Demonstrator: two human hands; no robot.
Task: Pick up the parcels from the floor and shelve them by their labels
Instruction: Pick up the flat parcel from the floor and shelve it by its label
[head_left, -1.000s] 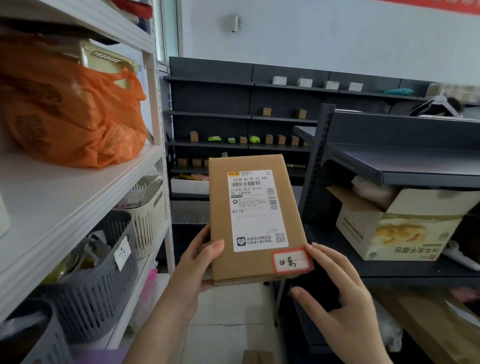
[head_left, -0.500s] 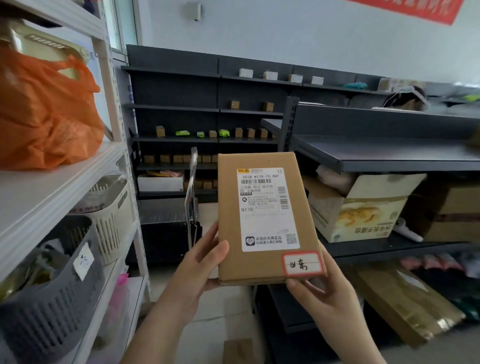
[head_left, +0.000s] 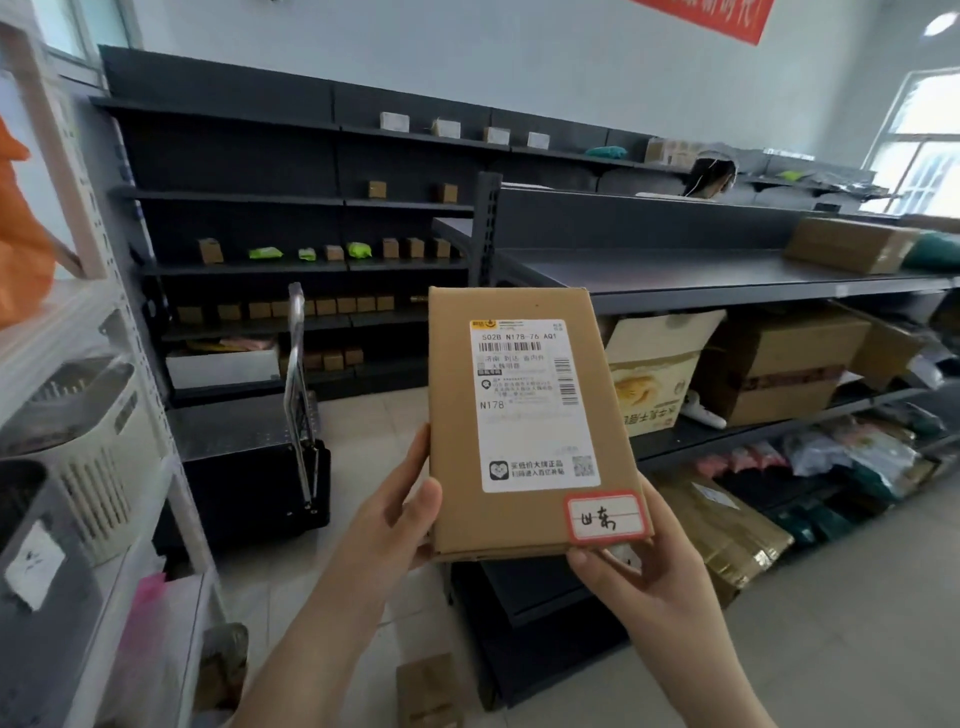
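Observation:
A flat brown cardboard parcel is held upright in front of me, label side facing me. It carries a white shipping label and a small red-bordered sticker with handwriting at its lower right corner. My left hand grips its lower left edge, thumb on the front. My right hand holds the lower right corner from underneath, fingers behind the parcel. Another small brown parcel lies on the floor below.
White shelving with grey and cream baskets stands close on my left. A dark shelf unit with cartons runs along the right. Dark wall shelves with small boxes line the back. A hand trolley stands ahead. A person is behind the right unit.
My view has swung to the right, away from the white shelves. My right hand has closed in under the parcel's lower right corner. The parcel stays upright in both hands.

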